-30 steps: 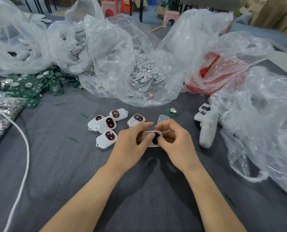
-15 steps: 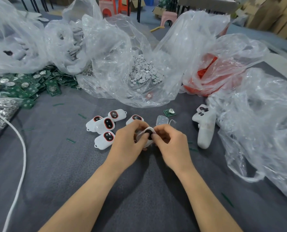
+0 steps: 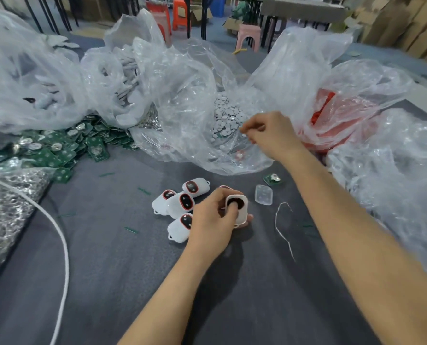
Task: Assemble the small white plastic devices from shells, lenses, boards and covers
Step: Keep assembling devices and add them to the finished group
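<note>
My left hand [image 3: 213,221] grips a small white shell [image 3: 239,210] with a dark oval opening, thumb pressed into the opening. My right hand [image 3: 269,135] is stretched out over the clear bag of small white discs [image 3: 226,118], fingertips pinched together at the pile's edge; whether a disc is between them is too small to tell. Several assembled white devices [image 3: 182,204] with red-rimmed dark windows lie just left of my left hand. A clear cover [image 3: 264,194] and one green board [image 3: 272,179] lie to the right of the shell.
A heap of green boards [image 3: 58,148] lies at the left, with silver parts [image 3: 5,202] in a bag below it. Bags of white parts [image 3: 122,83] stand behind, a bag of red parts [image 3: 332,120] at the right. A white cord [image 3: 60,235] and a thin string [image 3: 282,227] lie on the grey cloth.
My right hand has let go of the shell and reached forward to the bag of white discs. My left hand alone now holds the shell. The view has tilted.
</note>
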The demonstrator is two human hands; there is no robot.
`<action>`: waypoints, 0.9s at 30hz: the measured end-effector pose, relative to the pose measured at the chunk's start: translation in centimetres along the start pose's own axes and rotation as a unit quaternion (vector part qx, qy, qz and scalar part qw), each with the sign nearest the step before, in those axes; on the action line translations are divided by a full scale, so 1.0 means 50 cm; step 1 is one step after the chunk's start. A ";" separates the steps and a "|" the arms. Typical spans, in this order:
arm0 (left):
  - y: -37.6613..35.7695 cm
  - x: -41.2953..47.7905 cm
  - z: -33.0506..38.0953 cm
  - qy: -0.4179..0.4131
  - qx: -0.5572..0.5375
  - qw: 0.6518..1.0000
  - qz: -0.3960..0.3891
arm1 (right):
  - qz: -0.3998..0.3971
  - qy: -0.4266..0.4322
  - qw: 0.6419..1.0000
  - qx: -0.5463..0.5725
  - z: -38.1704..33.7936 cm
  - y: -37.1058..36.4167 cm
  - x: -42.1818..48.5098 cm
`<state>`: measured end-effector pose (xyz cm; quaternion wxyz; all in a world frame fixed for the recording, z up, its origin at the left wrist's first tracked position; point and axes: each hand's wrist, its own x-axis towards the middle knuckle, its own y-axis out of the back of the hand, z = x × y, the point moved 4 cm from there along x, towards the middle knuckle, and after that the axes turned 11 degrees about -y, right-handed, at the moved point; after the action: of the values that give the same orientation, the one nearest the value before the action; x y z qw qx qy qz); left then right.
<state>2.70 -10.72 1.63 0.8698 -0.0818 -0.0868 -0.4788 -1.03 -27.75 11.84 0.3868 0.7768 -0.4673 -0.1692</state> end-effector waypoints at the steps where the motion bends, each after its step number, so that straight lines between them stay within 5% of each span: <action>1: 0.000 0.001 -0.001 -0.005 -0.004 1.000 0.003 | -0.018 -0.004 0.999 -0.036 -0.005 -0.029 0.033; 5: 0.001 0.004 -0.010 -0.017 -0.011 1.000 -0.006 | -0.087 -0.016 0.985 -0.145 0.010 -0.135 0.098; 12: 0.000 0.008 -0.016 -0.006 -0.043 0.999 -0.010 | -0.070 -0.015 0.986 -0.152 0.017 -0.163 0.106; 16: -0.001 0.010 -0.009 -0.011 -0.052 0.999 -0.010 | 0.015 -0.028 0.993 0.112 0.025 -0.087 0.038; 21: -0.003 0.012 -0.002 0.010 -0.088 0.996 0.019 | -0.056 -0.053 0.931 0.358 0.078 -0.037 -0.139; 24: -0.002 0.011 -0.003 0.043 -0.115 0.992 0.024 | -0.094 -0.103 0.852 0.505 0.113 -0.039 -0.224; 27: 0.000 0.008 -0.006 0.055 -0.123 0.991 0.024 | -0.107 -0.123 0.822 0.545 0.138 -0.052 -0.271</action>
<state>2.93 -11.09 1.44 0.8680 -0.1633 0.0224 -0.4684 -10.65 -18.49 4.07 -0.1811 0.8790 -0.4407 -0.0209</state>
